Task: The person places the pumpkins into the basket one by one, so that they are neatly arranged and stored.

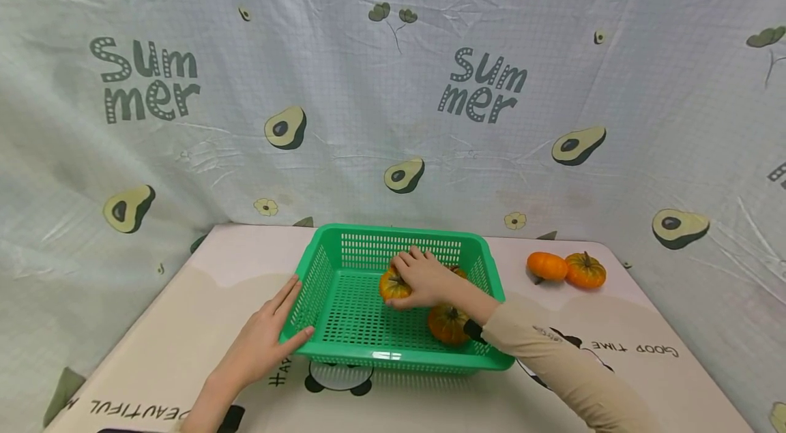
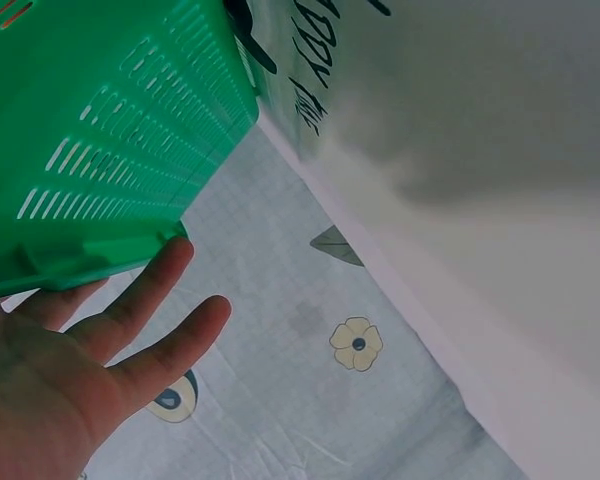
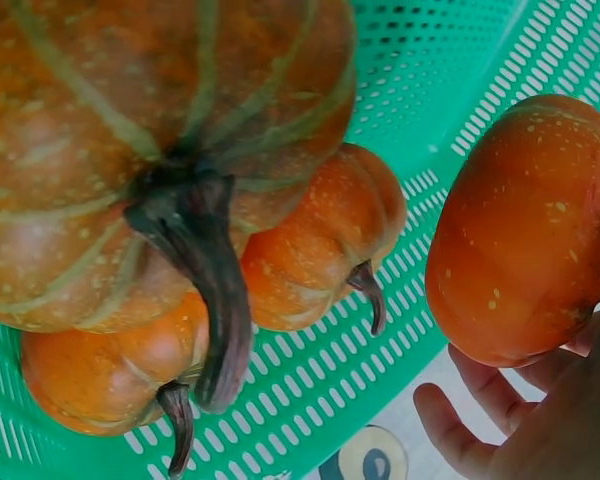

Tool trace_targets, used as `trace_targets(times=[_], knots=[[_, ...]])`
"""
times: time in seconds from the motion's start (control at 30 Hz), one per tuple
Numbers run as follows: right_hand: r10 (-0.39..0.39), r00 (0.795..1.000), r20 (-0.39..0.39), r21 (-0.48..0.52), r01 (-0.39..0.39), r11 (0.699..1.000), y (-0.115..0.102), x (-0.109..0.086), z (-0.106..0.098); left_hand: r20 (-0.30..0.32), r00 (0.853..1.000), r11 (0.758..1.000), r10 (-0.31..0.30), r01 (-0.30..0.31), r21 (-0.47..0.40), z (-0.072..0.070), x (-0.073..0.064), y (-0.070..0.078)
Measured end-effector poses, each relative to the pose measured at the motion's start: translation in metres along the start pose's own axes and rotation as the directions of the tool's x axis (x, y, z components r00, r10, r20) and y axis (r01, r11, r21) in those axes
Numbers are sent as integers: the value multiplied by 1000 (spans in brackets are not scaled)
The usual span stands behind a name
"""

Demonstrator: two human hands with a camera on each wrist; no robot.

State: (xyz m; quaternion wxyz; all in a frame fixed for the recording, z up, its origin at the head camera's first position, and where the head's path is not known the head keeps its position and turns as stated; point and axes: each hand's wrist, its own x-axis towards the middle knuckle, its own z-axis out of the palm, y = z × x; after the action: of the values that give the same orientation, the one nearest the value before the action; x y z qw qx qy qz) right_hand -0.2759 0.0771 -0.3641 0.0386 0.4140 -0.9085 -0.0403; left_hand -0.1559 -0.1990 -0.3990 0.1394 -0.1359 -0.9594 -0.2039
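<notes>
A green plastic basket [image 1: 396,356] with slotted walls stands on the table. Inside it my right hand [image 1: 424,279] grips a small orange pumpkin [image 1: 393,286]; the right wrist view shows this pumpkin [image 3: 525,230] against the fingers, above the slotted floor. Three more pumpkins lie at the basket's right side: one with pale stripes and a thick dark stem [image 3: 250,60], and two smaller ones [image 3: 325,240] beyond it, partly hidden. At the left rim, my left hand [image 1: 264,337] touches the basket with straight, spread fingers and the thumb over the corner.
Two orange pumpkins, one on its side [image 1: 546,266] and one upright [image 1: 585,271], sit side by side on the table right of the basket. The pale tablecloth [image 1: 245,283] has printed lettering and pandas. Behind the table hangs a curtain [image 1: 344,92] with avocado prints.
</notes>
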Motion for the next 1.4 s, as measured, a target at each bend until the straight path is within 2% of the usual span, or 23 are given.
trace_targets(times=[0.17,0.33,0.9,1.1,1.4], knots=[[-17,1000,22,-44,18,999,-1,0,2,2,1000,1000,-1,1,-6,1,1,-2],[-24,999,25,-46,25,999,0,-1,3,1,1000,1000,3,-3,-7,1,2,-5],[-75,990,122,-71,84,994,-1,-3,9,4,1000,1000,6,-6,-24,1,3,-5],[-85,989,117,-79,95,992,-1,-5,12,9,1000,1000,4,-3,-22,1,3,-4],[-96,983,155,-147,119,982,-4,-6,12,15,1000,999,-2,2,-32,2,2,-4]])
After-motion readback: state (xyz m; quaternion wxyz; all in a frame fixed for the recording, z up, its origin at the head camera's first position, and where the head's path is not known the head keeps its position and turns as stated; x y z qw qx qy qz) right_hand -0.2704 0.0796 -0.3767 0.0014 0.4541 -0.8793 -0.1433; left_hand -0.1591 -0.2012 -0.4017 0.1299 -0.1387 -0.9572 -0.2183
